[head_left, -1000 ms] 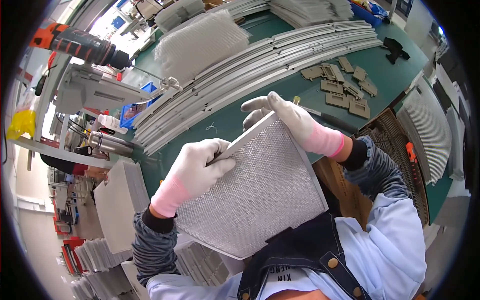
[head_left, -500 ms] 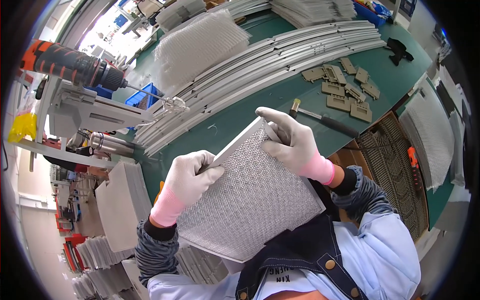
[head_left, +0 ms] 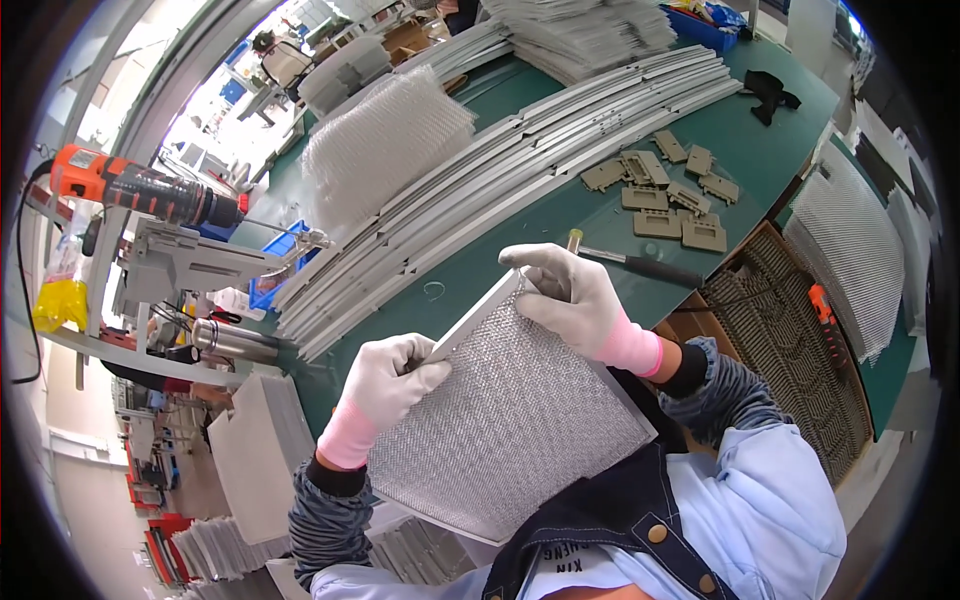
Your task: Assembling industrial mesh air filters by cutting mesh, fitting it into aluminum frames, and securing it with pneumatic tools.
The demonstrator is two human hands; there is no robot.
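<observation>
Far left, an orange power drill (head_left: 140, 190) sits clamped in a grey metal stand (head_left: 190, 265), with a yellow bag (head_left: 58, 303) hanging below it. Just past the stand's arm a blue bin (head_left: 280, 265) peeks out, its contents too hidden to tell. Below that, white stacked panels (head_left: 255, 455) stand off the bench edge.

On to the hands: the left hand (head_left: 392, 375), in a white glove with a pink cuff, has its fingers curled and pressed together, pinching the left edge of the mesh filter panel (head_left: 510, 420). The panel is held up off the green bench (head_left: 500, 230), tilted, close to the person's chest (its frame is silver, its face fine grey mesh). The right hand (head_left: 575, 300), gloved the same, grips the panel's top corner, fingers bent over the frame and close together.

Behind the hands, long aluminium rails (head_left: 500, 165) lie in a bundle across the bench, with a pad of white mesh (head_left: 385, 150) resting above them. Right of the right hand a small hammer (head_left: 630, 265) lies flat, and beyond it a scatter of tan plastic clips (head_left: 670, 195). Top right, a blue tray (head_left: 705, 25) holds mixed small items, unclear which. Far right, more mesh sheets (head_left: 850, 250) lean beside the bench.
</observation>
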